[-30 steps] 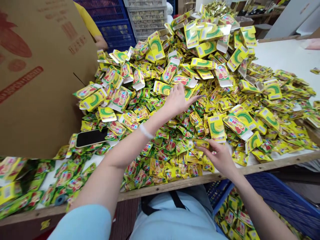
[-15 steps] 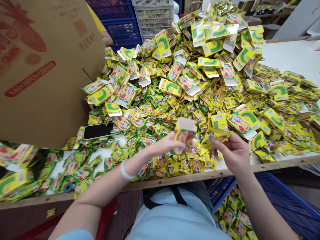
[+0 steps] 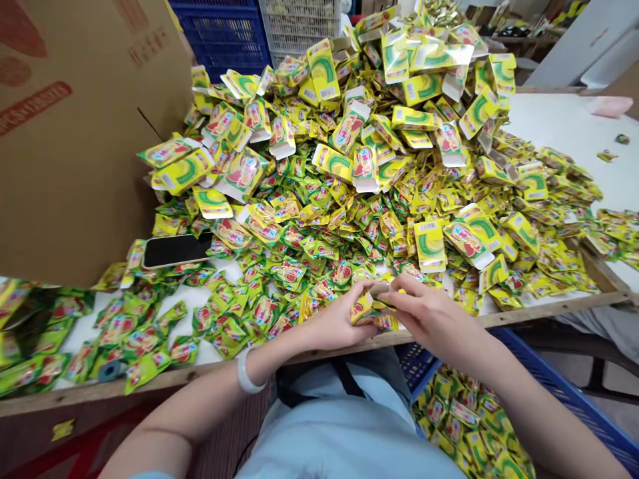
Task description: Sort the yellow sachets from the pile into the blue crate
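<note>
My left hand (image 3: 340,320) is closed around a small yellow box (image 3: 361,309) near the table's front edge. My right hand (image 3: 417,307) meets it from the right, its fingers bent over the box's open end. Whether the right fingers pinch a packet there is hidden. Around and behind both hands lies a heap of small green and yellow packets (image 3: 319,249). Open-ended yellow boxes (image 3: 430,246) are scattered over the heap.
A large brown carton (image 3: 84,166) stands at the left, with a black phone (image 3: 176,251) beside it. Below the wooden table edge (image 3: 544,311), a blue crate (image 3: 564,392) holds filled boxes. More crates (image 3: 224,36) stand behind.
My hands have come together; they were apart, the left with a box and the right with a yellow packet. That packet no longer shows clearly. The view has shifted slightly right.
</note>
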Demonstrator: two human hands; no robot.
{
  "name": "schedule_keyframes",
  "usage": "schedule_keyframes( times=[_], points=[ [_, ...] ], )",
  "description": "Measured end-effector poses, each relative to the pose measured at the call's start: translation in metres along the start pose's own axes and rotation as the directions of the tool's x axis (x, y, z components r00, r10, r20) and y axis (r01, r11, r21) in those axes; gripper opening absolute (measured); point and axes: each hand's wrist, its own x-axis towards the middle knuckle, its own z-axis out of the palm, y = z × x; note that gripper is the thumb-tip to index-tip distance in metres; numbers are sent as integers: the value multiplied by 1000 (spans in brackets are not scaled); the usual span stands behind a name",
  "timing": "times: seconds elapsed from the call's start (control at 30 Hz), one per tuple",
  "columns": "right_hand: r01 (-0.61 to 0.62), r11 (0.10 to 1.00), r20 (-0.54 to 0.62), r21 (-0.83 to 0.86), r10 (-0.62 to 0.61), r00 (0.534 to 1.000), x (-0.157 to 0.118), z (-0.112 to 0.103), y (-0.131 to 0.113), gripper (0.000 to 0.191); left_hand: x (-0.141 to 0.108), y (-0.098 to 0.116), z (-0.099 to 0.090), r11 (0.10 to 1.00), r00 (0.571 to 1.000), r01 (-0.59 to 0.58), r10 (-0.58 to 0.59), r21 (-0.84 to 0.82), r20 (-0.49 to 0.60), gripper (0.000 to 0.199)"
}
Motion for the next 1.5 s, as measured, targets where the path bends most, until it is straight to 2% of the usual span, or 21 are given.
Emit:
schedule_keyframes(
  times=[0.1, 0.2, 0.27, 0.43, 0.5, 0.57, 0.67, 0.7, 0.77, 0.83, 0.87, 0.9, 0.93, 0.97, 1.07, 1.13, 1.2, 1.27, 1.37, 1.43, 1.5],
  points=[
    [61, 995, 58, 83, -66, 996, -10, 3, 5, 26, -3, -4, 3, 998, 998, 50, -51, 47, 26, 78],
    [107, 984, -153, 144, -85, 985, -19, 15, 13, 24, -5, 0, 2, 990, 994, 95, -99, 100, 37, 83],
    [141, 973, -200, 182, -104, 974, -23, 22, 18, 20, -4, 3, 1, 979, 990, 108, -122, 172, 70, 89],
    [20, 907, 137, 421, -85, 987, -36, 23, 26, 27, 2, 3, 10, 980, 979, 82, -113, 179, 171, 100],
    [-37, 862, 200, 505, -75, 977, -44, 26, 26, 27, 6, 1, 17, 988, 982, 78, -99, 133, 163, 100],
    [-61, 844, 133, 533, -13, 991, -52, 31, 27, 30, 12, 2, 24, 993, 979, 82, -96, 80, 181, 100],
    [-63, 896, -172, 439, 153, 973, -62, 26, 39, 12, 26, 6, 27, 996, 979, -38, 21, 82, 202, 98],
    [-90, 920, -303, 382, 217, 928, -65, 16, 48, 9, 30, 7, 25, 981, 979, -117, 87, 155, 186, 96],
    [-229, 945, -588, 233, 324, 741, -72, -19, 76, 14, 38, 6, 15, 882, 971, -238, 203, 407, 128, 85],
    [-477, 879, -856, -9, 239, 458, -77, -58, 104, 36, 41, 0, 0, 713, 970, -211, 235, 668, 56, 72],
    [-598, 787, -899, -152, 142, 415, -78, -72, 114, 50, 41, -4, -8, 635, 976, -154, 218, 757, 16, 68],
    [-660, 706, -894, -259, 83, 439, -76, -79, 120, 59, 40, -10, -16, 569, 982, -92, 189, 817, -21, 65],
    [-661, 670, -858, -337, 70, 509, -71, -77, 121, 60, 38, -16, -23, 519, 986, -45, 160, 853, -46, 63],
    [-604, 700, -782, -381, 105, 615, -64, -67, 117, 53, 35, -22, -29, 486, 988, -18, 141, 874, -58, 59],
    [-316, 849, -478, -424, 87, 874, -31, 0, 91, 35, 31, -37, -41, 479, 984, -23, 167, 877, -65, 42],
    [-242, 829, -281, -504, 107, 954, -12, 44, 76, 35, 31, -43, -45, 545, 972, -36, 215, 838, -99, 36],
    [-244, 818, -170, -522, 181, 969, -3, 66, 72, 29, 32, -45, -49, 653, 953, -43, 253, 756, -164, 35],
    [-287, 866, -171, -408, 237, 956, -3, 64, 77, 26, 33, -41, -52, 775, 936, -35, 246, 631, -251, 35],
    [-284, 958, -352, 30, 276, 894, -7, 43, 80, 24, 36, -29, -54, 901, 928, 19, 146, 434, -343, 36],
    [-162, 931, -453, 328, 306, 837, -5, 34, 73, 20, 37, -19, -53, 928, 938, 45, 87, 370, -335, 38],
    [-63, 878, -477, 474, 316, 820, 5, 36, 62, 19, 38, -10, -51, 936, 954, 33, 75, 351, -289, 37]
  ],
)
